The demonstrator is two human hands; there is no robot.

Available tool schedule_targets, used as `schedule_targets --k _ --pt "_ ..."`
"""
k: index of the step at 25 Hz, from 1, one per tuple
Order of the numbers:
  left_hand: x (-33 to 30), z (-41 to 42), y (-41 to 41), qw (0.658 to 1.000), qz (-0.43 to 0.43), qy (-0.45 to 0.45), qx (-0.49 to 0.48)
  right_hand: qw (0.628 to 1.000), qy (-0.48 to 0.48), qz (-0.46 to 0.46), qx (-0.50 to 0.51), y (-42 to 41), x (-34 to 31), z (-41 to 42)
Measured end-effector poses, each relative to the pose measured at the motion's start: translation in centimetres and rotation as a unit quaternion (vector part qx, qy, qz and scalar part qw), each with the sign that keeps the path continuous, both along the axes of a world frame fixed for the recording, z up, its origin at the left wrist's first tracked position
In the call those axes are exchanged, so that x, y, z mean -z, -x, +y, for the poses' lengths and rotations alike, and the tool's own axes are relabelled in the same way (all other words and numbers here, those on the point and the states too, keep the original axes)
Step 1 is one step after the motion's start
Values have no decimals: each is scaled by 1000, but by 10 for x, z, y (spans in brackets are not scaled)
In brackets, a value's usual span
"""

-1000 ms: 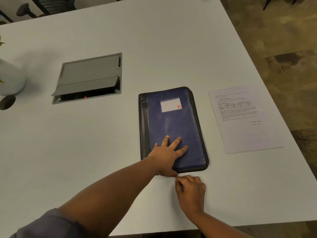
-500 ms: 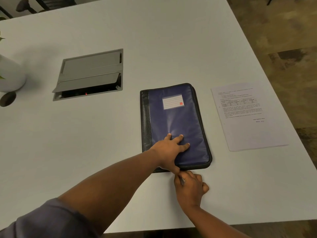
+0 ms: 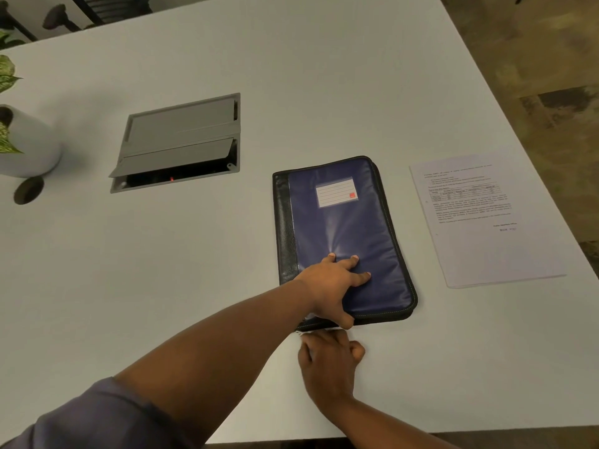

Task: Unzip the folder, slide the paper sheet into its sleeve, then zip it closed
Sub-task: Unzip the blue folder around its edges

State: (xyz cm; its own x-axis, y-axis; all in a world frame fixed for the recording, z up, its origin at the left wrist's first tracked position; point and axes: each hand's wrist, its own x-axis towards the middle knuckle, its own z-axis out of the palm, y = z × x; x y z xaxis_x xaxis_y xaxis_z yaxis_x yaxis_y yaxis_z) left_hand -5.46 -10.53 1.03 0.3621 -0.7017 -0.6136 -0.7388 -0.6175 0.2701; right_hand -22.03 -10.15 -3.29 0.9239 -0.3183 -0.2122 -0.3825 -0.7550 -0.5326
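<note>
Flat on the table (image 3: pixel 324 76), the folder (image 3: pixel 343 228) lies left of the paper sheet (image 3: pixel 476 218). Left hand (image 3: pixel 334 286) presses spread fingers on its cover; right hand (image 3: pixel 327 361), fingers curled, pinches at its near edge, what exactly I cannot tell.

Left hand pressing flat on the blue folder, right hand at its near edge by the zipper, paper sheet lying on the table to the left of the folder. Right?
Not quite. The head view shows the paper sheet to the right of the folder, not the left. The rest holds: left hand flat on it, right hand at its near edge.
</note>
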Motion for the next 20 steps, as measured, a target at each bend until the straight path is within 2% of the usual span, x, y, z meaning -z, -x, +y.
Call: schedule_targets --k 6,10,16,20 --pt "2 1 4 1000 -17 12 -2 999 -19 -24 -14 -4 1 7" --pt "0 16 0 999 -49 21 10 1000 -22 -5 -15 -4 2 0" --pt "3 69 6 996 -73 -51 -9 999 -35 -13 19 4 7 6" --pt "2 71 12 995 -80 -56 -10 998 -36 3 48 5 11 14"
